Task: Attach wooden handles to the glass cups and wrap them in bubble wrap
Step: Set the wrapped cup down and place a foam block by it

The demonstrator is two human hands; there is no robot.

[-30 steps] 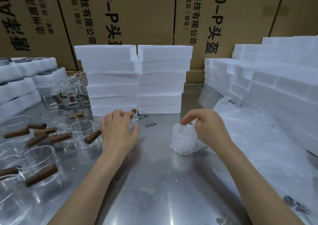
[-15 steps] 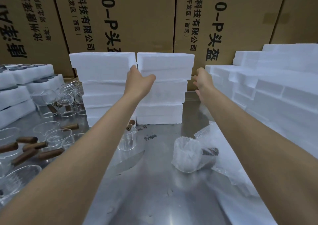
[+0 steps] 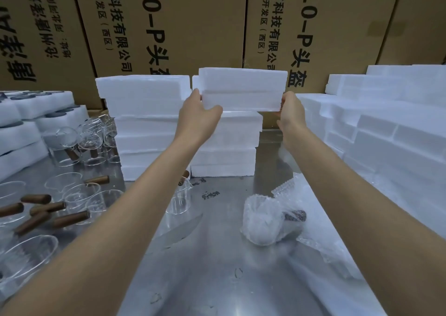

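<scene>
A white foam box (image 3: pixel 242 88) hangs lifted above the right-hand foam stack (image 3: pixel 229 144). My left hand (image 3: pixel 198 115) grips its left end and my right hand (image 3: pixel 290 112) grips its right end. On the steel table (image 3: pixel 217 267) below lies a glass cup wrapped in bubble wrap (image 3: pixel 263 219), its dark wooden handle (image 3: pixel 295 215) showing through the wrap. One bare glass cup (image 3: pixel 179 201) with a wooden handle stands under my left forearm. Several more glass cups with wooden handles (image 3: pixel 70 205) lie at the left.
A second foam stack (image 3: pixel 147 127) stands left of the first. More foam pieces (image 3: pixel 386 127) are piled at the right, foam trays (image 3: pixel 26 122) at the far left. Loose bubble wrap (image 3: pixel 321 221) lies beside the wrapped cup. Large cardboard cartons (image 3: pixel 193 25) form the back wall.
Both hands left the cups on the table, reached to the right foam stack and took hold of its top box, which is now raised off the stack. The wrapped cup lies released on the table.
</scene>
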